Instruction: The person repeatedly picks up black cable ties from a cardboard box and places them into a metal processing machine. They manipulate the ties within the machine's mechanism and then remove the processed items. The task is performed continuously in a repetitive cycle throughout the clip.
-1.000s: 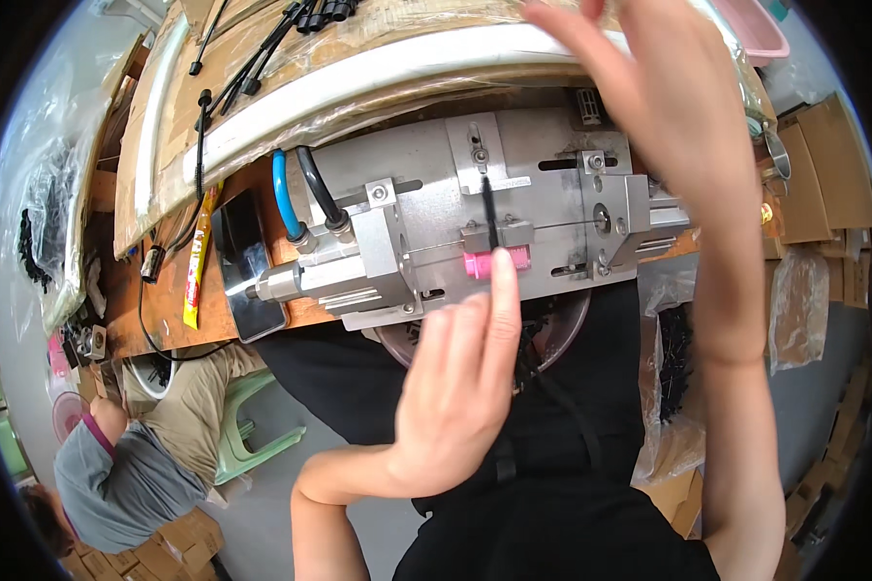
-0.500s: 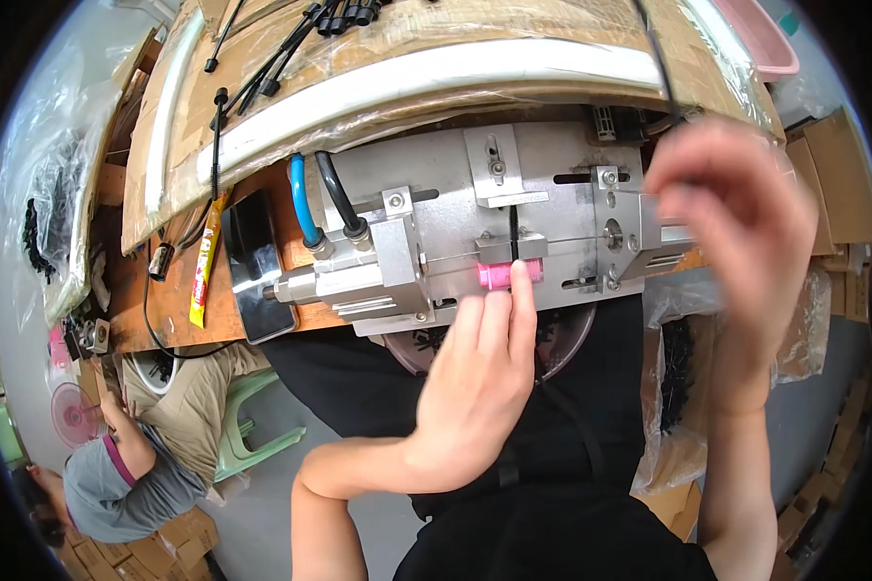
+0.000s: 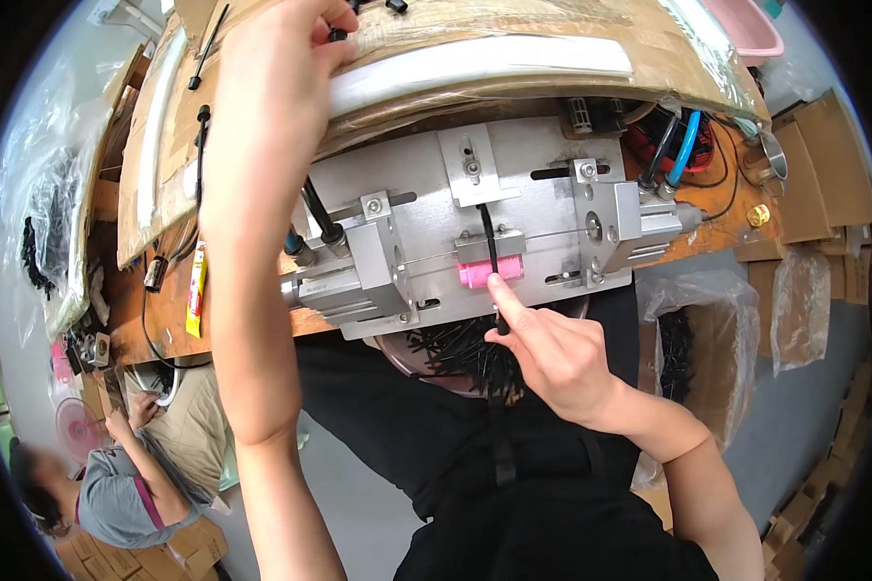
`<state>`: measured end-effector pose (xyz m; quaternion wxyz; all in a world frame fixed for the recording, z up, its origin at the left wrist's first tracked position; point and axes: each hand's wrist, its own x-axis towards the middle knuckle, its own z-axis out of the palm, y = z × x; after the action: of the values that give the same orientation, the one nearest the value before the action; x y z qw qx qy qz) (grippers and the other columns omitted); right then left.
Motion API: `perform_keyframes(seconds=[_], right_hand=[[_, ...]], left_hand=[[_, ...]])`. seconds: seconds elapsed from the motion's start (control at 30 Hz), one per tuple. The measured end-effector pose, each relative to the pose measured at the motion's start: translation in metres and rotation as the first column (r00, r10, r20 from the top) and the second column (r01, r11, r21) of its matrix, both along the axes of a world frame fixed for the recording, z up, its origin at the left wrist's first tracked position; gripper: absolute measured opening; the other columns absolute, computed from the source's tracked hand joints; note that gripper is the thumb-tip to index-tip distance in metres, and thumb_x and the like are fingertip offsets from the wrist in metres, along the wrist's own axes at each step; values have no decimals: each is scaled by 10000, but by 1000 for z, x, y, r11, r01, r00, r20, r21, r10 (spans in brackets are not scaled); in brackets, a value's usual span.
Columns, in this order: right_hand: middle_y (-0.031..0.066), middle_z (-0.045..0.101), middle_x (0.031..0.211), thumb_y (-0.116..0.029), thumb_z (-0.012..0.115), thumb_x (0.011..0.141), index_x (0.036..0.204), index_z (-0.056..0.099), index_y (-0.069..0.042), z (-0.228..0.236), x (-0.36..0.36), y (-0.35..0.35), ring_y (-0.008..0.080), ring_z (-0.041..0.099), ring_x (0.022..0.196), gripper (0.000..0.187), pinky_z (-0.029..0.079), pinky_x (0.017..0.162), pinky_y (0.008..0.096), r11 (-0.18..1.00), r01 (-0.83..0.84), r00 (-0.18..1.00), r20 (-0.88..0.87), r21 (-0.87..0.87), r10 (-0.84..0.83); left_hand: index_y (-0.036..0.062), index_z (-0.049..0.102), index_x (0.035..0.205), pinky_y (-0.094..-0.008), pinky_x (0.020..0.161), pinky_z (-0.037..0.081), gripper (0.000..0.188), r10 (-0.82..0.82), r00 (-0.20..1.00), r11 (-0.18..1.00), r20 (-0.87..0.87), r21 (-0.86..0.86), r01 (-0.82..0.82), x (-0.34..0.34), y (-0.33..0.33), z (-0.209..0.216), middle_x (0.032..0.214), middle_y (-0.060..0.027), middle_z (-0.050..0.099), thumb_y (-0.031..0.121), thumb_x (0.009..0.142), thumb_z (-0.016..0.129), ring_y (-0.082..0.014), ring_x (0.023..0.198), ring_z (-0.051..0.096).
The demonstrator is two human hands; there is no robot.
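My right hand (image 3: 564, 360) is at the near side of the metal fixture (image 3: 543, 213), holding the lower end of a thin black rod (image 3: 489, 237). Its index fingertip presses the rod at the pink block (image 3: 477, 273); the rod lies across that block, its far end at the upper bracket (image 3: 472, 167). My left hand (image 3: 295, 48) reaches over the cardboard-covered board (image 3: 475, 29) at the back. Its fingers are closed around a black capped rod (image 3: 337, 35), mostly hidden by the hand. A thin wire spans between the fixture's two side blocks.
Below the fixture a bowl (image 3: 397, 358) holds many black rods. Blue and black hoses (image 3: 685, 145) join the right block. A yellow packet (image 3: 196, 290) lies on the wooden table at left. A plastic bag (image 3: 693, 339) hangs at right. Another person (image 3: 131, 474) sits at lower left.
My left hand has left the pink block and moved up to the rods on the board. My right hand has come down from the upper right to the rod at the block.
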<state>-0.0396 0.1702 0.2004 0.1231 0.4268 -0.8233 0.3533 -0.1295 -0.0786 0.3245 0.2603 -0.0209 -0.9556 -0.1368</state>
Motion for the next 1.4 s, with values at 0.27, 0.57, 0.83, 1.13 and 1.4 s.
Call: perform_keyframes(seconds=[0.27,0.57,0.83,1.13,1.4], right_hand=[[109,691,784,-13,755,755,1044,700,-21,77,-80,7,206,651,658,295,536,626,322,994,79,951,-304,80,-51],[229,687,891,-117,662,848,892,675,52,149,-236,-49,334,686,864,175,528,751,405,820,460,854,-422,341,-304],[107,678,865,-146,604,927,1080,639,24,175,-225,-16,182,654,752,231,517,608,267,946,311,941,112,89,-320],[77,664,822,-176,603,961,1057,643,32,161,-144,36,105,600,664,232,424,520,199,937,141,987,118,-320,-109],[155,690,919,113,739,717,1261,571,63,41,-19,36,182,630,632,571,516,567,309,987,-72,994,69,-144,82]], left_hand=[[-5,655,1069,-183,671,383,210,-92,992,897,81,440,47,76,8,-17,824,42,513,-51,866,641,-45,718,424],[52,601,1305,-220,680,436,556,56,975,984,-215,175,-18,81,31,-37,898,-28,549,-131,783,648,-104,719,474],[-94,521,1332,-312,721,474,632,-92,993,996,75,12,91,159,110,-101,947,-102,533,-56,713,643,-201,786,525],[-89,418,1399,-294,744,475,689,-55,977,998,204,-31,62,144,131,-114,976,-92,496,-46,734,595,-215,818,494],[20,523,1351,-388,816,449,606,-117,985,988,124,118,103,106,101,-50,980,-114,527,-16,773,702,-291,925,506]])
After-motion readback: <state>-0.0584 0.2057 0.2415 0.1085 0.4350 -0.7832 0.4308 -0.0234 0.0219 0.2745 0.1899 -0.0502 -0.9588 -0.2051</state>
